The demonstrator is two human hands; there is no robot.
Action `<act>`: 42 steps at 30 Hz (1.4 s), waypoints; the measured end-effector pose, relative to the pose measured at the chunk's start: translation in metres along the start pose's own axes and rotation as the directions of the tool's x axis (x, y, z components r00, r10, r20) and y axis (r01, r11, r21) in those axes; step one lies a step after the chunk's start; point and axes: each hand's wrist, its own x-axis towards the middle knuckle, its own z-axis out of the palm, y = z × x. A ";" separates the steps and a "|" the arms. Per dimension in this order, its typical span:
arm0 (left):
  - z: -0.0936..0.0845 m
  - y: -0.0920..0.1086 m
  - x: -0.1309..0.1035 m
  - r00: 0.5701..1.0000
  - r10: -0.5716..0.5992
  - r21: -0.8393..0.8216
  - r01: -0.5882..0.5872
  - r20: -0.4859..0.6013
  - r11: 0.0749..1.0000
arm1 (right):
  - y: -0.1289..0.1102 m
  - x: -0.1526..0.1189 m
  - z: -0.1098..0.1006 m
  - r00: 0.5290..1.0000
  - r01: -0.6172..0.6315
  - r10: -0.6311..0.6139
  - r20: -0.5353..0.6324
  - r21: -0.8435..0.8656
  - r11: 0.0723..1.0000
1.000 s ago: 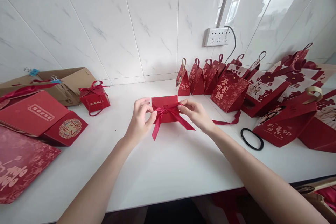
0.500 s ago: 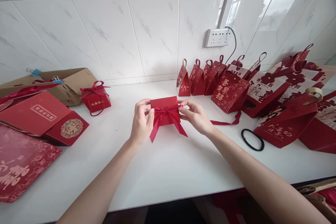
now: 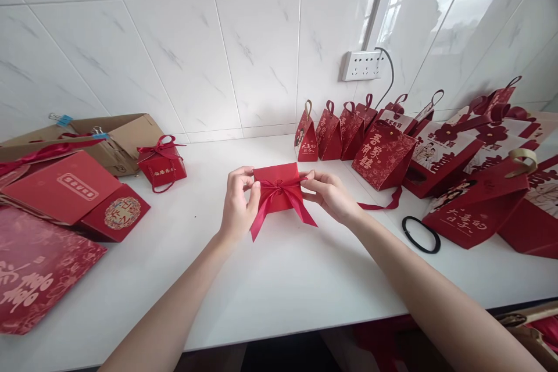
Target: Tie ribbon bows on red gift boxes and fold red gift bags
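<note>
- your red box (image 3: 274,174) sits at the centre of your view, over the white table (image 3: 279,285), with a ribbon bow (image 3: 278,188) across its front.
- your left hand (image 3: 240,202) is nearly closed, thumb and fingers holding the box by its nine o'clock edge, one fingertip showing by the ten o'clock corner.
- your right hand (image 3: 328,192) is drawn narrow too, thumb and fingers on the three o'clock edge; you cannot tell from here whether a bit of ribbon is caught in that pinch.
- the bow's tails hang free, one towards seven o'clock, the other between four and five.
- the box looks like folded card: probably light, fairly stiff along its edges, easy to dent on its flat faces. what it contains is hidden, so its true weight is unsure.
- the ribbon looks satiny, likely soft and slippery; a hard tug could loosen the knot.
- the best hold seems to be the side edges at nine and three, lightly, clear of the knot.
- around it: a small bow-tied box (image 3: 162,165) towards ten o'clock, loose ribbon (image 3: 381,206) at three, a black ring (image 3: 421,235) between three and four.
</note>
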 end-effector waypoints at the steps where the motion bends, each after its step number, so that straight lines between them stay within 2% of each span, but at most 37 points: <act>1: -0.001 0.001 0.000 1.000 -0.018 -0.012 0.018 0.005 1.000 | -0.001 0.000 -0.001 1.000 -0.006 0.006 0.022 -0.029 1.000; 7: -0.002 0.003 0.000 0.995 -0.095 -0.139 0.097 0.021 0.985 | -0.003 -0.004 -0.002 0.993 0.025 -0.023 0.115 -0.016 1.000; 14: -0.005 0.007 0.003 0.989 -0.142 -0.192 0.145 0.030 0.971 | -0.006 -0.006 0.005 0.999 -0.017 0.022 0.029 -0.167 0.986; 19: -0.007 0.011 0.005 0.981 -0.193 -0.185 0.196 0.034 0.963 | -0.007 -0.005 0.002 0.996 -0.006 0.017 0.086 -0.123 0.992; 25: -0.009 0.007 0.006 0.966 -0.253 -0.176 0.259 0.060 0.950 | -0.005 -0.004 0.000 0.997 -0.020 0.029 0.069 -0.119 0.993; 30: -0.008 -0.001 0.002 0.971 -0.184 -0.295 0.222 0.152 0.929 | -0.006 -0.004 0.001 0.997 -0.010 0.022 0.072 -0.151 0.989; 35: -0.009 -0.006 0.000 0.977 -0.124 -0.288 0.171 0.176 0.942 | -0.008 -0.006 0.001 0.995 0.000 0.030 0.095 -0.294 0.956; 40: -0.012 -0.009 -0.001 0.982 0.068 -0.212 -0.029 0.179 0.977 | -0.006 -0.005 0.001 0.988 0.137 -0.093 0.124 -0.414 0.900; 42: -0.012 -0.009 -0.001 0.969 0.159 -0.192 -0.123 0.187 0.974 | -0.007 -0.005 0.001 0.989 0.140 -0.103 0.110 -0.424 0.895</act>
